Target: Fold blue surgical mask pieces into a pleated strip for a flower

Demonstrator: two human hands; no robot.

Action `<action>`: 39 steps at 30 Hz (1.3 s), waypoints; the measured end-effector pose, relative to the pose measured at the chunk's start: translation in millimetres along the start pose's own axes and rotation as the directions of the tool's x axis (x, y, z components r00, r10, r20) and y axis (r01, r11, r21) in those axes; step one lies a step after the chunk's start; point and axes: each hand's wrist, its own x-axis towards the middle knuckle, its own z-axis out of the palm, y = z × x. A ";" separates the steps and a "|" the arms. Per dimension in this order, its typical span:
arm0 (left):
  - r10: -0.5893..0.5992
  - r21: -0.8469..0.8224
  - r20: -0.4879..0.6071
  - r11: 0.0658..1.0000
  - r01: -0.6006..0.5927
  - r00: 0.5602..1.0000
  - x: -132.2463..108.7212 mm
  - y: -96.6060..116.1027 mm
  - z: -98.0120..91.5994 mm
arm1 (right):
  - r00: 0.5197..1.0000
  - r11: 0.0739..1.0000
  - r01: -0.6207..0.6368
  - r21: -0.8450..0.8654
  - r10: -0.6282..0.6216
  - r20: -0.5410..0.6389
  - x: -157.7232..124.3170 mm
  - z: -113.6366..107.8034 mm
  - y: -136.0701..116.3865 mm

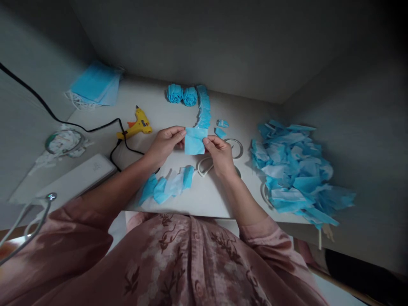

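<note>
Between my two hands a small square of light blue mask fabric [195, 142] is stretched flat above the table. My left hand [168, 142] pinches its left edge, thumb on top. My right hand [219, 153] pinches the right edge the same way. Behind the square stands a curved blue ruffled strip [204, 106], and to its left are two blue fabric roses [182, 95]. Below my hands lie several loose blue and white fabric pieces [170, 185]. White-handled scissors [205, 166] rest near my right wrist, partly hidden by it.
A yellow glue gun [140, 123] with a black cord lies left. Behind it is a stack of blue masks [95, 85]. A bowl of white scraps [65, 142] and a white box [79, 178] sit left. A large heap of cut fabric [296, 170] fills the right.
</note>
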 end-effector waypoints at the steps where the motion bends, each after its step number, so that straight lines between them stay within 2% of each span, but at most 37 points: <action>1: -0.027 -0.039 0.015 0.999 0.027 1.000 -0.5 -0.3 0.2 | 1.000 1.000 0.005 0.015 -0.005 -0.008 0.1 -0.1 -0.1; 5: -0.103 -0.094 0.107 0.989 0.113 0.989 -1.7 -2.4 0.3 | 1.000 0.999 0.018 0.041 -0.017 -0.018 -0.4 -0.2 -0.3; 7: -0.084 -0.069 0.165 0.993 0.097 0.983 -1.1 -3.3 0.2 | 1.000 0.999 0.026 0.026 -0.025 -0.016 -0.4 0.0 0.1; 9: -0.055 -0.046 0.178 0.997 0.064 0.982 -0.3 -3.2 0.4 | 1.000 0.999 0.027 0.044 -0.026 -0.014 0.1 0.4 0.7; 14: -0.029 -0.006 0.119 1.000 0.030 0.992 -0.7 1.2 2.0 | 0.997 0.986 -0.071 0.148 0.065 0.045 1.4 1.2 2.0; 19: -0.007 0.007 0.104 1.000 0.007 0.995 1.1 -2.2 -0.3 | 0.999 0.988 -0.044 0.146 0.043 0.011 2.5 -1.0 3.9; 21: 0.024 0.036 0.035 0.999 -0.025 0.999 3.0 -4.7 -2.5 | 0.999 0.981 -0.038 0.189 0.044 -0.024 3.8 -2.4 4.2; 23: 0.140 0.118 -0.084 0.984 -0.130 0.986 3.6 -4.6 -3.9 | 0.997 0.974 -0.043 0.224 0.056 -0.053 4.9 -3.3 3.8; 25: 0.350 0.287 -0.156 0.911 -0.297 0.924 1.3 -0.8 -3.7 | 0.995 0.970 -0.051 0.236 0.071 -0.076 5.4 -3.4 2.7; 26: 0.458 0.391 -0.138 0.840 -0.377 0.878 -0.9 2.0 -2.7 | 0.994 0.970 -0.056 0.238 0.078 -0.082 5.4 -3.1 1.9; 28: 0.594 0.563 0.009 0.662 -0.495 0.805 -6.2 7.1 0.3 | 0.992 0.968 -0.072 0.241 0.095 -0.085 5.1 -2.0 0.5; 30: 0.596 0.647 0.208 0.511 -0.566 0.776 -10.6 8.4 4.1 | 0.991 0.962 -0.086 0.258 0.110 -0.081 4.7 -0.7 -0.3; 32: 0.516 0.679 0.346 0.438 -0.589 0.784 -12.6 4.9 7.6 | 0.991 0.953 -0.095 0.288 0.119 -0.067 4.1 0.7 -0.5; 33: 0.469 0.693 0.377 0.430 -0.579 0.799 -12.8 2.0 8.9 | 0.991 0.948 -0.098 0.302 0.119 -0.054 3.6 1.3 -0.5; 35: 0.401 0.713 0.362 0.463 -0.527 0.842 -12.0 -4.0 10.1 | 0.993 0.943 -0.108 0.314 0.117 -0.008 2.1 2.6 -1.0; 37: 0.358 0.695 0.250 0.581 -0.424 0.900 -10.3 -7.4 9.5 | 0.991 0.948 -0.132 0.291 0.117 0.067 0.1 3.1 -2.7; 39: 0.270 0.551 0.089 0.788 -0.273 0.959 -8.0 -7.5 7.2 | 0.987 0.964 -0.129 0.232 0.102 0.127 -1.4 2.0 -5.5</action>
